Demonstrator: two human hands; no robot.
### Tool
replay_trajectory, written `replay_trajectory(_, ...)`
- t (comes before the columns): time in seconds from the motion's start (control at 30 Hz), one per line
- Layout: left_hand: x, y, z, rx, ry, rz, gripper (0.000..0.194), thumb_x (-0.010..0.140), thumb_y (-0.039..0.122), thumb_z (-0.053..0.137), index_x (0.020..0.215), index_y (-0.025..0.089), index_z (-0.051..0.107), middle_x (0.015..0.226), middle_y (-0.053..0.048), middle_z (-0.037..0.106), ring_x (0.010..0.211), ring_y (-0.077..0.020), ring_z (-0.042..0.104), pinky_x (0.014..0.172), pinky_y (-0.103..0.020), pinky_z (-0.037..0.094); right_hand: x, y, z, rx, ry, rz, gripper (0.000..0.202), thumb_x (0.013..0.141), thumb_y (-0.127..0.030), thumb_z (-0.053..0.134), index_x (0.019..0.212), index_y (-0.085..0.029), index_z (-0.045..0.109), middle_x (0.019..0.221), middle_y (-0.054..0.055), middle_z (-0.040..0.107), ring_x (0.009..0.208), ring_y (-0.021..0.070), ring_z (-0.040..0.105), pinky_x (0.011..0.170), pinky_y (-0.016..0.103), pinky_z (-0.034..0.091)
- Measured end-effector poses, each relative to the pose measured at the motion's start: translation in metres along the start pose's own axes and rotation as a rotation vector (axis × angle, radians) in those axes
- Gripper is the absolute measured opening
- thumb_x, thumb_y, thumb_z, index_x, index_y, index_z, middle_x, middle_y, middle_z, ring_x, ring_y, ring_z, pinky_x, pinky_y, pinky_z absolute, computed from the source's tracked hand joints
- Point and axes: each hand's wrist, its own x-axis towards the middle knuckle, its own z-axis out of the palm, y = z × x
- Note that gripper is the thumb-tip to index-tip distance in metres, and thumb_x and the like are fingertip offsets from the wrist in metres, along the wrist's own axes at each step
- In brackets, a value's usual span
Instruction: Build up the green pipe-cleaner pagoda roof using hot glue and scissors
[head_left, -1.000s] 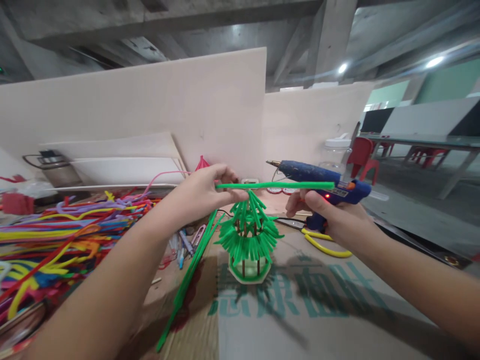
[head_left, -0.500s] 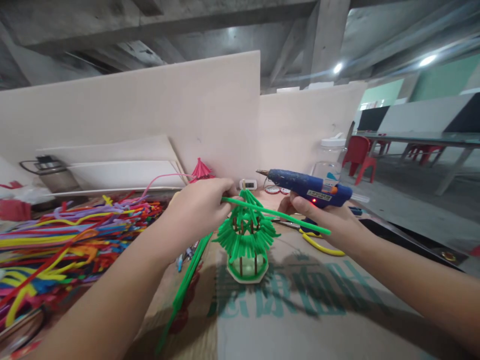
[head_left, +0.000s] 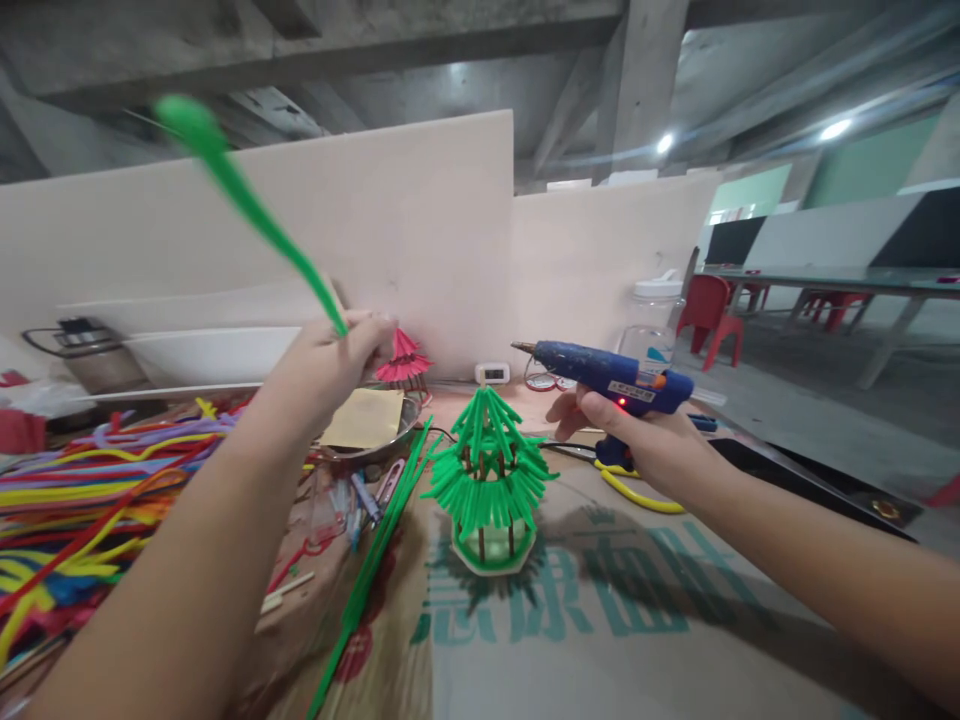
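My left hand (head_left: 330,370) is closed around one end of a green pipe cleaner (head_left: 262,225), whose blurred free end points up and to the left. My right hand (head_left: 630,425) grips a blue hot glue gun (head_left: 600,368), its nozzle turned left and a red light lit on its side. Between the hands, a small pavilion model (head_left: 489,480) stands upright on the cardboard, with two tiers of green pipe-cleaner roof, brown posts and an eight-sided base. Neither hand touches it. Several long green pipe cleaners (head_left: 367,580) lie just left of it.
Many coloured pipe cleaners (head_left: 112,480) cover the left side. Behind are a pink-roofed model (head_left: 405,360), a pan (head_left: 409,412) with yellow paper (head_left: 365,417), a small digital display (head_left: 492,374) and a clear bottle (head_left: 652,320). Yellow-handled pliers (head_left: 637,490) lie right.
My left hand has moved left and up, away from the pavilion roof, swinging the green pipe cleaner from pointing right to pointing up-left. My right hand still holds the glue gun in nearly the same place.
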Motion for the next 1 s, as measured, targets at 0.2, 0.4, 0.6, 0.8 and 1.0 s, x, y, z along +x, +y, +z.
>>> replay_trajectory(0.2,-0.005,0.007,0.027,0.034,-0.163,-0.020,0.038,0.086,0.050,0.058,0.104,0.019,0.070,0.074,-0.001,0.063,0.065,-0.0151,0.054,0.059,-0.026,0.040,0.000,-0.001,-0.003,-0.068,-0.037,-0.020,0.033,0.090,-0.054,0.059,0.083,-0.024,0.072,0.088,0.005,0.074,0.086,0.0228,0.069,0.084,0.037,0.055)
replay_trajectory(0.4,-0.011,0.004,0.045,-0.064,-0.278,0.042,0.045,0.087,0.058,0.058,0.107,0.020,0.072,0.087,-0.003,0.071,0.072,-0.0162,0.061,0.066,-0.026,0.046,-0.004,-0.003,-0.006,-0.229,-0.058,-0.037,0.045,0.092,-0.059,0.052,0.072,-0.024,0.072,0.078,0.005,0.073,0.083,0.0241,0.068,0.083,0.039,0.053)
replay_trajectory(0.6,-0.011,0.009,0.040,-0.011,-0.272,0.106,0.048,0.089,0.061,0.054,0.099,0.018,0.072,0.080,-0.002,0.067,0.071,-0.0158,0.060,0.065,-0.025,0.045,-0.009,-0.008,-0.003,-0.249,-0.076,-0.002,0.041,0.090,-0.061,0.054,0.085,-0.025,0.075,0.085,0.005,0.075,0.084,0.0250,0.069,0.076,0.038,0.054)
replay_trajectory(0.8,-0.013,0.014,0.041,0.003,-0.258,0.099,0.045,0.088,0.059,0.057,0.099,0.019,0.072,0.084,-0.001,0.070,0.073,-0.0151,0.061,0.068,-0.024,0.046,-0.012,-0.009,-0.002,-0.330,-0.161,-0.095,0.046,0.091,-0.060,0.053,0.066,-0.023,0.065,0.065,0.004,0.065,0.066,0.0210,0.063,0.075,0.039,0.054)
replay_trajectory(1.0,-0.011,0.007,0.039,0.027,-0.236,0.125,0.040,0.090,0.055,0.057,0.098,0.018,0.071,0.083,-0.001,0.070,0.074,-0.0142,0.061,0.068,-0.023,0.045,-0.012,-0.029,0.011,-0.340,-0.101,-0.199,0.038,0.084,-0.056,0.064,0.061,-0.026,0.057,0.058,0.001,0.056,0.059,0.0186,0.059,0.070,0.035,0.058)
